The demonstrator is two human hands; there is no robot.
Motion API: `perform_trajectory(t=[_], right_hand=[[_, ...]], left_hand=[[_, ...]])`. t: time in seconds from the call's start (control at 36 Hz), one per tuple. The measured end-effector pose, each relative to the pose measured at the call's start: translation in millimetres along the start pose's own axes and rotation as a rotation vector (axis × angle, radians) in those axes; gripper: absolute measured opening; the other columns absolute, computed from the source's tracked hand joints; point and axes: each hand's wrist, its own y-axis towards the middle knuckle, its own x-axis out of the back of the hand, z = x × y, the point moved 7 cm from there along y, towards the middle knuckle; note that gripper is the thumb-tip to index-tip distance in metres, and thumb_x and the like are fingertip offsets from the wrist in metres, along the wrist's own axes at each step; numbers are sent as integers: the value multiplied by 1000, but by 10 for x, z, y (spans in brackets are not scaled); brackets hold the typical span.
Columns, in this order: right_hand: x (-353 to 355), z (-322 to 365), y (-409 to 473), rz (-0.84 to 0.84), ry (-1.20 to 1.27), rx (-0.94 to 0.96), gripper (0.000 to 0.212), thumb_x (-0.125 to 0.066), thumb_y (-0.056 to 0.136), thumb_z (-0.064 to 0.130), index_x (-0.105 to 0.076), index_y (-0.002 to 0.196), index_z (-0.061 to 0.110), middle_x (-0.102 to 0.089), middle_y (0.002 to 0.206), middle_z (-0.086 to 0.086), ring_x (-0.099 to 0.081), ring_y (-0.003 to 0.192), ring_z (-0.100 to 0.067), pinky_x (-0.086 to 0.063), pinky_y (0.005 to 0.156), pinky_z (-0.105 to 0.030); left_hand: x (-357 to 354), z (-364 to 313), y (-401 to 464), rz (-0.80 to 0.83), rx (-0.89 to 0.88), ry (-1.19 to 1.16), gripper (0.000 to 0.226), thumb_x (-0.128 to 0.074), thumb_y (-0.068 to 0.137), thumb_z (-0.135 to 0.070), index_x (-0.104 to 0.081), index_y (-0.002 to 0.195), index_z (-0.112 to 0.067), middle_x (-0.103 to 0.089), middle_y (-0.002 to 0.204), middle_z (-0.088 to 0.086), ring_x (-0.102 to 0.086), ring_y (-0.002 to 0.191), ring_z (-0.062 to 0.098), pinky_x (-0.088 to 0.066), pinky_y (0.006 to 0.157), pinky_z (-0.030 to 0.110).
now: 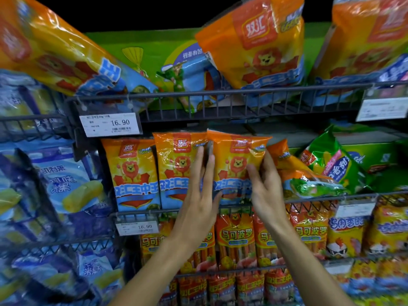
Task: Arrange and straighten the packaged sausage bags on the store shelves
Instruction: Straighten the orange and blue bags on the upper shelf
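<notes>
Orange and blue plastic sausage bags stand in a row on the middle wire shelf [220, 208], each printed with a cartoon lion. Two hands work on the third bag [236, 166] from the left, which leans slightly out of line. The left hand [202, 188] lies with straight fingers along its left edge, where it meets the second bag [178, 168], apparently to brace it. The right hand [265, 186] curls round the bag's right edge, thumb on the front, likely to swing it upright and flush with the row. To the right, a slumped orange bag [284, 155] and green bags [331, 164] lie tumbled, not yet tidied. The third bag's lower edge is hidden behind the hands and the shelf rail. Bags on the top shelf are cut off at the frame, and the blue packs at far left are blurred.
</notes>
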Motion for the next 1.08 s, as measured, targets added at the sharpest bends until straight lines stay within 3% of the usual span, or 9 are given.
perform_trajectory(t=[0.06, 0.17, 0.28, 0.47, 0.67, 0.75, 0.86, 0.94, 1.08], right_hand=[[-55, -33, -26, 48, -71, 4, 54, -46, 108, 26, -33, 159, 14, -45, 158, 0, -42, 145, -10, -37, 121, -39], [-117, -139, -214, 49, -162, 41, 61, -45, 108, 23, -19, 163, 26, -27, 166, 13, -24, 145, 15, -26, 120, -14], [-161, -128, -400, 11, -207, 138, 67, -46, 110, 25, -8, 163, 38, -10, 168, 27, -9, 154, 4, -16, 120, -11], [-271, -14, -406, -23, -281, 147, 65, -53, 105, 36, -19, 160, 42, 3, 167, 30, 1, 155, 4, -16, 121, -24], [-339, 149, -670, -72, -327, 349, 61, -62, 100, 20, -39, 157, 23, -38, 160, 14, -35, 149, -10, -34, 119, -30], [-569, 128, -691, 138, -331, 234, 61, -64, 100, 25, -39, 155, 31, -47, 152, 22, -45, 141, -1, -43, 113, -29], [-843, 76, -708, 316, -404, -7, 84, -65, 90, 58, -22, 160, 39, -25, 160, 31, -22, 144, 14, -26, 122, -19], [-1005, 66, -710, 351, -434, -101, 103, -63, 85, 70, -7, 164, 35, -12, 166, 24, -11, 152, 4, -15, 118, -17], [-1122, 116, -587, 254, -429, -101, 107, -63, 85, 68, -4, 165, 27, -16, 170, 11, -18, 155, -10, -25, 123, -29]], left_hand=[[5, -44, -95, -89, -150, 101, 81, -67, 99, -4, -19, 164, -7, -8, 174, 7, -10, 161, 32, -20, 129, 41], [-89, 141, -230, 3, -178, 226, 68, -61, 105, -16, -27, 164, -20, -15, 173, 3, -10, 160, 34, -21, 127, 57], [-127, 283, -251, 109, -140, 275, 65, -50, 108, -37, -22, 165, -26, -10, 174, 0, -6, 161, 32, -6, 130, 51], [-136, 268, -52, 177, -123, 320, 66, -46, 108, -43, -19, 166, -27, -3, 175, -2, 3, 161, 31, -3, 129, 52], [88, 527, -389, 103, -41, 191, 68, -53, 106, -39, -23, 165, -26, -12, 174, -2, -8, 161, 27, -17, 126, 53], [251, 707, -531, 73, -2, 225, 68, -56, 104, -39, -27, 164, -24, -17, 173, -2, -13, 160, 28, -26, 124, 57], [438, 910, -595, 50, 27, 301, 67, -53, 104, -43, -29, 163, -20, -19, 172, 0, -14, 160, 30, -21, 126, 54], [502, 990, -616, 64, 25, 324, 64, -44, 107, -48, -29, 163, -20, -18, 172, -1, -14, 160, 29, -21, 125, 57], [564, 1051, -635, 61, 30, 325, 64, -49, 106, -43, -31, 163, -22, -17, 173, -2, -12, 160, 28, -18, 128, 54]])
